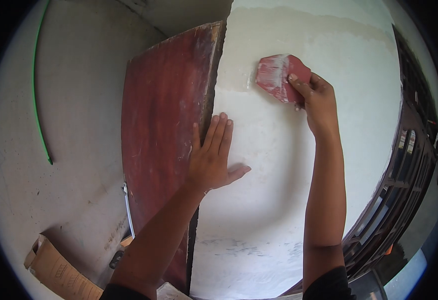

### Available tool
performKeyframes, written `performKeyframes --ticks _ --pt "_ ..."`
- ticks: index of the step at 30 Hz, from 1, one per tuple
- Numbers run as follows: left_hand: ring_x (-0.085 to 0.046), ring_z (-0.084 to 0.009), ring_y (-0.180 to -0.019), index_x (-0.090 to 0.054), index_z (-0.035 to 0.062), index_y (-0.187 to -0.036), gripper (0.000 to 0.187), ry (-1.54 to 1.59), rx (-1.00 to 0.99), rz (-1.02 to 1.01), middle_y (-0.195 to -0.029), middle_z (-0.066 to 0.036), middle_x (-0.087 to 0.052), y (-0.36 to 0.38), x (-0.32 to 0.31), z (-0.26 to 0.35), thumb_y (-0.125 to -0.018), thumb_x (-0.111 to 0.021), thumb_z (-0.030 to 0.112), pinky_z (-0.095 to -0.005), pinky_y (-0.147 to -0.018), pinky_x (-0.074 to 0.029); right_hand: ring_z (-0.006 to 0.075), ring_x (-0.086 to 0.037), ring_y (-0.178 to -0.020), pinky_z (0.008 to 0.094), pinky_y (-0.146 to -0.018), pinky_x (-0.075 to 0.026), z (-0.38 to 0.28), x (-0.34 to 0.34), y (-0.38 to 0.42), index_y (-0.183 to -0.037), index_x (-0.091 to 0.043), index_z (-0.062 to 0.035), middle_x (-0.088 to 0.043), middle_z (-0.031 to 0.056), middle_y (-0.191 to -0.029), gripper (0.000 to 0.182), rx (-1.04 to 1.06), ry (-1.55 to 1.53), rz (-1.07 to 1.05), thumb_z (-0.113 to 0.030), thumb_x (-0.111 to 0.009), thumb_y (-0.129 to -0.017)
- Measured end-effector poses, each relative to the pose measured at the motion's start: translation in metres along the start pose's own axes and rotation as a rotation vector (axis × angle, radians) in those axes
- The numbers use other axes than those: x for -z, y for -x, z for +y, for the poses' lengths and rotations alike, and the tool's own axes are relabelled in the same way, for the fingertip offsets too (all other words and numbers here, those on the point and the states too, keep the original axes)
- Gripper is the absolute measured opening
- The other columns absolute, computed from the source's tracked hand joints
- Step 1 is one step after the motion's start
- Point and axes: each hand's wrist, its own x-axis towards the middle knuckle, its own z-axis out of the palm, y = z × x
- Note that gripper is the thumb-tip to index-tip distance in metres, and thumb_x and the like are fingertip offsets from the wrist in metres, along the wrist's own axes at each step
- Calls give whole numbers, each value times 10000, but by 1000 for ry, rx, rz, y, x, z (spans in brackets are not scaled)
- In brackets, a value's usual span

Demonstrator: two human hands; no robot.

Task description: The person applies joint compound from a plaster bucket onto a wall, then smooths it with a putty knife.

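My right hand [319, 97] grips a flat red scraper [276, 75] with angled corners, thumb on its near face. White paste is smeared over the left part of the scraper, which is at the pale wall [264, 200]; its far edge's contact with the wall is hard to make out. A damp-looking darker band runs across the upper wall. Lower down, my left hand [211, 155] lies flat with fingers stretched, at the wall's left edge beside the red-brown door panel [161, 110]. Nothing is held in it.
Dark window bars [399, 195] curve along the right side. A cardboard box [61, 270] stands at the lower left. On the left wall hangs a thin green strip [35, 95]. A thin white rod [128, 210] leans near the panel.
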Motion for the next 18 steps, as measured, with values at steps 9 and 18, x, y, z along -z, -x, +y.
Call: performKeyframes --ticks 9,18 --pt "-200 -372 -1586 -281 -95 -1580 1103 -12 -3 13 -1673 -269 -258 0 -2 0 -885 -593 702 -664 -1230 -75 101 -565 -590 276 -508 -431 23 40 4 -1059 -712 66 -700 70 -804 269 -52 58 169 -172 -746 -940" --pt "-210 -372 -1584 -296 -102 -1571 1096 -13 -10 9 -1667 -277 -267 -1 0 -1 -886 -588 702 -667 -1227 -81 100 -533 -566 269 -532 -444 8 -25 3 -1045 -709 64 -678 62 -762 263 9 181 1 -168 -756 -931"
